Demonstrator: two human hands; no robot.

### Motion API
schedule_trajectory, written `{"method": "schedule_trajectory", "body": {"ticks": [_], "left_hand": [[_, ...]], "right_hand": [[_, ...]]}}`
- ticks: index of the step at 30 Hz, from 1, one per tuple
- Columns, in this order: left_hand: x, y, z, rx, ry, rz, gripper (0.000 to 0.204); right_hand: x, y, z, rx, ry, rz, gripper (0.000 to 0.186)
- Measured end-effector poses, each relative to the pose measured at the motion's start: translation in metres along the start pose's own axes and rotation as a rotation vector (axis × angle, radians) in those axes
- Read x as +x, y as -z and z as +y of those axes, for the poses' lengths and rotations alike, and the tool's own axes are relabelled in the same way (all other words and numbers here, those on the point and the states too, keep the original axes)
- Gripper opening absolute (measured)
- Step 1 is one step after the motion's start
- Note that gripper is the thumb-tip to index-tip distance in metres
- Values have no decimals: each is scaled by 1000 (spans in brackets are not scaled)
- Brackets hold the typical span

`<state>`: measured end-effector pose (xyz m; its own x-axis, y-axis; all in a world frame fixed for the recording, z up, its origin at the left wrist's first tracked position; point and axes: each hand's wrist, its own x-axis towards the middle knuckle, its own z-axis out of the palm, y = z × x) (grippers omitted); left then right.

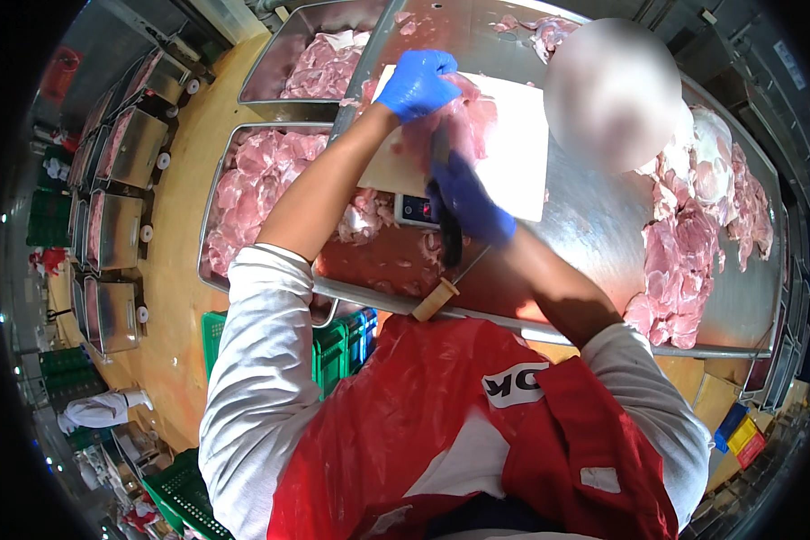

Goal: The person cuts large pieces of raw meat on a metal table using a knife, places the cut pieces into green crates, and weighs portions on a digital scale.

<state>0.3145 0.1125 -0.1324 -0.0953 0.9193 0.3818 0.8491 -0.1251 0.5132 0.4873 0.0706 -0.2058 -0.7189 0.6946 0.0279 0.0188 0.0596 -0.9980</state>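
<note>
My left hand (pixel 418 85), in a blue glove, is closed on the top of a raw meat piece (pixel 477 121) on a white cutting board (pixel 522 171). Close below it, my right hand (pixel 472 202), gloved too and smeared by motion, grips a knife (pixel 448 236) whose dark handle hangs below the fist. The knife's blade points up at the meat and is blurred. Beside the right hand stands a small box with a red display (pixel 416 209). A wooden-handled tool with a thin metal rod (pixel 436 299) lies at the table's near edge.
Two metal bins of meat (pixel 265 184) (pixel 328 67) stand left of the steel table (pixel 585 261). More cut meat (pixel 684 270) is piled at the right. Green crates (pixel 330 353) sit below the near edge. Wheeled metal carts (pixel 117 229) line the left floor.
</note>
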Motion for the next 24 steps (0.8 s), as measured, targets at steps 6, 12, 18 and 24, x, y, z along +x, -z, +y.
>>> {"method": "schedule_trajectory", "body": {"ticks": [6,12,18,24], "left_hand": [[3,15,-9,-125,-33,86,20],[10,69,35,-721,248,43,37],[20,161,36,-880,151,233,15],[42,246,-109,-1030,236,127,24]], "right_hand": [[25,3,-37,234,-41,-197,22],[-22,-47,0,-296,-97,-421,19],[-14,-13,-20,-180,73,-169,26],[-66,86,-19,-5,-241,44,28]]}}
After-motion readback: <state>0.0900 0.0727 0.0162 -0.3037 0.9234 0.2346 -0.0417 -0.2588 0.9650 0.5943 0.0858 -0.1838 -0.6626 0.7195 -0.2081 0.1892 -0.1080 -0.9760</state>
